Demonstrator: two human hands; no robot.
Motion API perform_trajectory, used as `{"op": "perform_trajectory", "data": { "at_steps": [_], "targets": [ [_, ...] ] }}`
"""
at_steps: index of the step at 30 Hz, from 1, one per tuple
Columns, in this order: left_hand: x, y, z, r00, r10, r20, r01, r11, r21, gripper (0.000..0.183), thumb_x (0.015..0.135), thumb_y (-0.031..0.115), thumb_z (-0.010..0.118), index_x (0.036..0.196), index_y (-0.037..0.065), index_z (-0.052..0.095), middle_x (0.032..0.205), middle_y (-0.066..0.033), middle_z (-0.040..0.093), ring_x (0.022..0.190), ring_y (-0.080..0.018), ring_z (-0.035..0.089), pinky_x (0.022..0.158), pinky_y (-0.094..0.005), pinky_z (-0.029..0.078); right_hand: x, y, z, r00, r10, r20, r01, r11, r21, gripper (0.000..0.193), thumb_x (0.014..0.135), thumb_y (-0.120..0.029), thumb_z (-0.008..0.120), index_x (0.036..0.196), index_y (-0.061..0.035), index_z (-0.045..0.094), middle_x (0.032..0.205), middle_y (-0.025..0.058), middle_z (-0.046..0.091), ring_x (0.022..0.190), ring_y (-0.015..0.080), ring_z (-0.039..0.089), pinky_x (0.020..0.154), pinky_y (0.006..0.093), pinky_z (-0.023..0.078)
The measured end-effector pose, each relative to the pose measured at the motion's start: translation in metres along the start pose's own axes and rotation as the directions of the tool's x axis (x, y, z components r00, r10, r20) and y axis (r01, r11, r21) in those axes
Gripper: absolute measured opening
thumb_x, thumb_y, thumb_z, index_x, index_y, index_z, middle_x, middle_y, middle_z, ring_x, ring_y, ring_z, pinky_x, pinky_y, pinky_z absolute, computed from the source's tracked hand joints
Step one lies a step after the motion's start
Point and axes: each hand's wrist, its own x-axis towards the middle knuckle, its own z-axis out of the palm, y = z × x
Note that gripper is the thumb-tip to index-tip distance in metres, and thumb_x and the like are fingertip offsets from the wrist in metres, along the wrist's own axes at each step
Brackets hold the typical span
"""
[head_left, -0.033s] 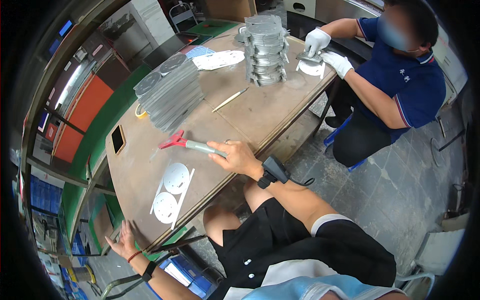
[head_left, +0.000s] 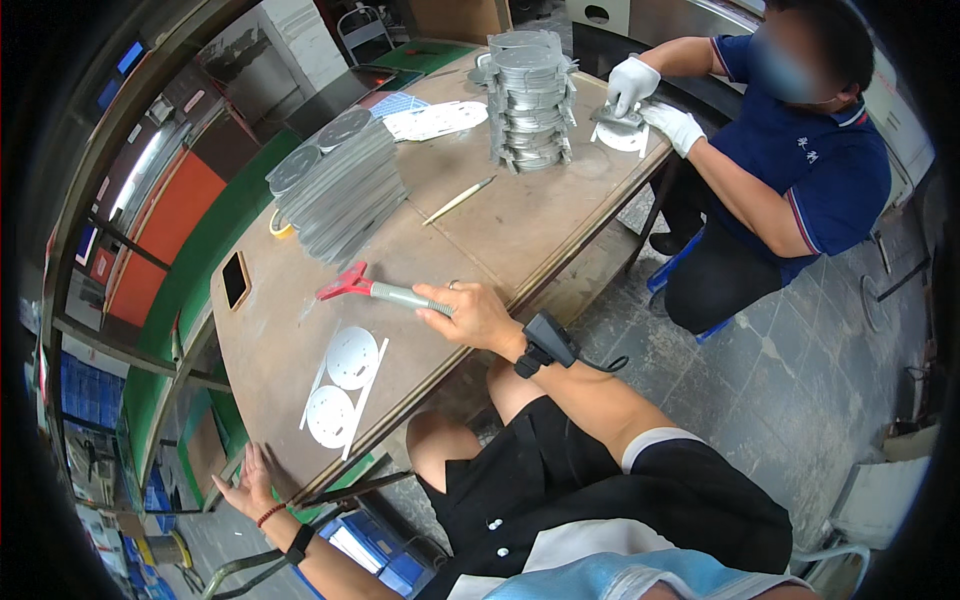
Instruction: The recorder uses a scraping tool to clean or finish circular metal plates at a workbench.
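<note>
My right hand [head_left: 474,315] is closed round the grey ribbed handle of a scraper-like tool [head_left: 385,291], above the near part of the table. Its red head points left; the blade, if any, is too faint to make out. My left hand [head_left: 254,484] is open at the table's near left corner, fingers spread and holding nothing. Between my hands lies a white sheet piece [head_left: 352,357] with two perforated discs and narrow side strips. Beyond the tool stands a tall stack of grey sheet plates [head_left: 350,200].
Across the table [head_left: 450,255], a co-worker's gloved hands [head_left: 655,105] work on a similar piece at the edge. Near them stands a bundled grey plate stack [head_left: 530,105]. A phone [head_left: 235,280], yellow tape roll [head_left: 281,225], pen-like tool [head_left: 458,200] and white sheets [head_left: 435,120] lie about.
The co-worker's gloved hands have shifted very slightly over their piece. My hands and the tool keep their places.
</note>
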Motion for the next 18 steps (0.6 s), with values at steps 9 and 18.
{"op": "perform_trajectory", "data": {
  "at_steps": [9,18],
  "targets": [
    [-0.019,-0.011,-0.018,0.997,0.066,-0.028,-0.065,0.997,0.048,0.106,0.080,0.037,0.069,0.144,-0.002,-0.005,0.153,-0.0198,0.007,0.141,-0.0318,0.011,0.113,-0.0495,0.019,0.001,-0.001,-0.005,1.000,-0.004,-0.031,0.004,1.000,0.026,0.033,0.080,-0.029,0.067,0.106,-0.0089,0.067,0.061,0.0151,0.059,0.056,0.0307,0.060,0.051,0.0375,0.047],
    [-0.033,-0.023,-0.015,0.989,0.146,-0.028,-0.140,0.978,0.153,0.098,0.083,0.034,0.067,0.144,-0.007,0.002,0.153,-0.0179,0.007,0.142,-0.0285,0.011,0.113,-0.0474,0.023,0.001,0.001,-0.005,0.999,-0.016,-0.035,0.018,0.998,0.060,0.033,0.080,-0.029,0.066,0.105,-0.0071,0.065,0.063,0.0173,0.060,0.058,0.0320,0.061,0.052,0.0388,0.047]
  ]
}}
